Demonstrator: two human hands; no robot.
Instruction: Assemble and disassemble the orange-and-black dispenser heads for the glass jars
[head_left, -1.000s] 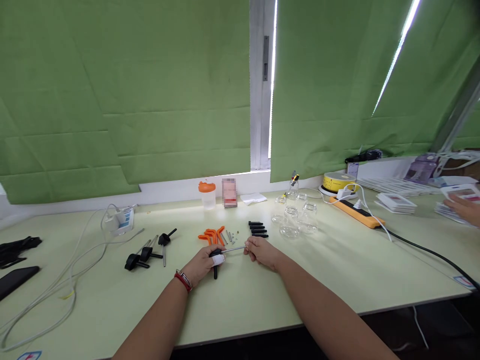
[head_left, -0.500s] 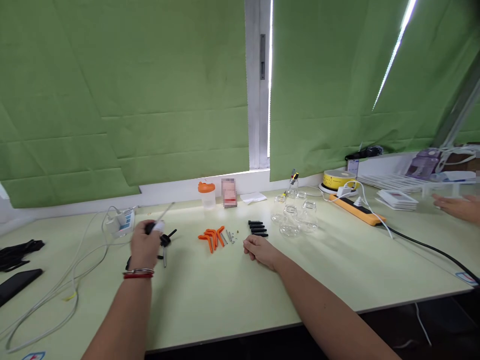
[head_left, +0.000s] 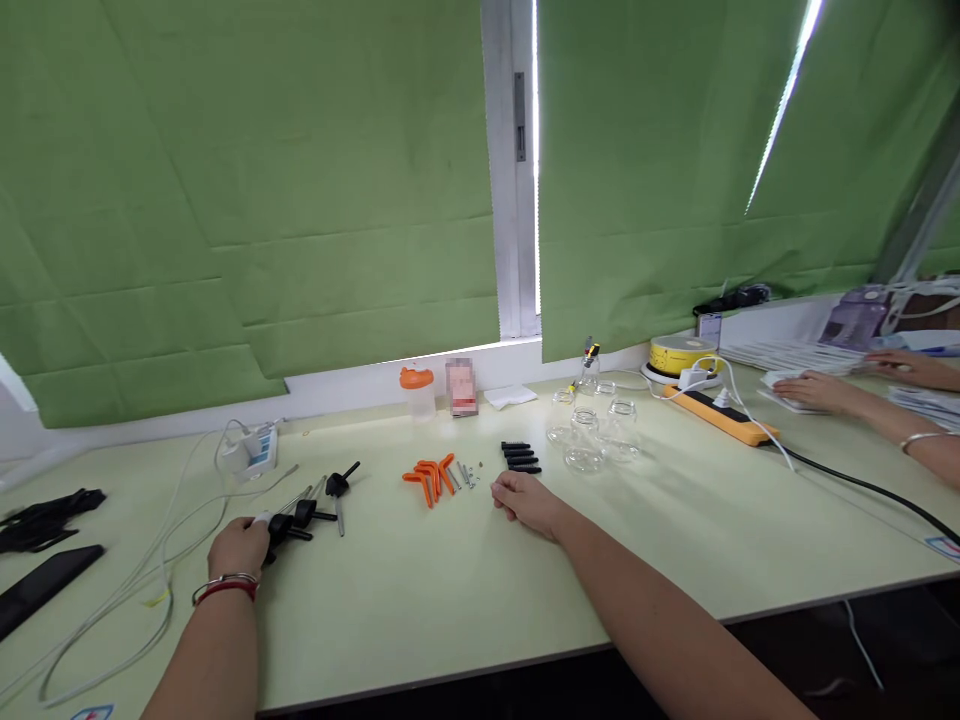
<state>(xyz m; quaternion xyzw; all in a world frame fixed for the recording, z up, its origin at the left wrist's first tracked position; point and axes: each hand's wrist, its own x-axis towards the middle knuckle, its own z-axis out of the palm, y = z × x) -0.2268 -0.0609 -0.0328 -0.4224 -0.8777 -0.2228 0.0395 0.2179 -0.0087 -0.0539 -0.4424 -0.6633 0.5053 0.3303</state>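
Note:
My left hand (head_left: pixel 238 548) is low over the table at left, fingers closed around a screwdriver (head_left: pixel 262 517) whose white collar and thin shaft show; its handle is hidden in the palm. Right beside that hand lie several black T-shaped handles with metal rods (head_left: pixel 304 513); one sits partly behind my fingers. My right hand (head_left: pixel 526 502) rests on the table with its fingers curled in, and I see nothing held in it. Just beyond it is a row of black ribbed pieces (head_left: pixel 519 458). Several orange angled handles (head_left: pixel 429 480) lie between my hands, with small screws (head_left: pixel 465 474) alongside.
Clear glass jars (head_left: pixel 585 440) stand right of centre. An orange power strip (head_left: pixel 724 415) and its cables lie beyond them. An orange-lidded cup (head_left: pixel 418 392) is by the wall. White cables (head_left: pixel 161 560) and a black phone-like slab (head_left: pixel 49 585) are at left. Another person's hands (head_left: pixel 817 392) work at far right.
My left hand has moved left and down with the screwdriver, uncovering the black handles. My right hand has stayed put. Both of the other person's hands have come into view around the white stacks.

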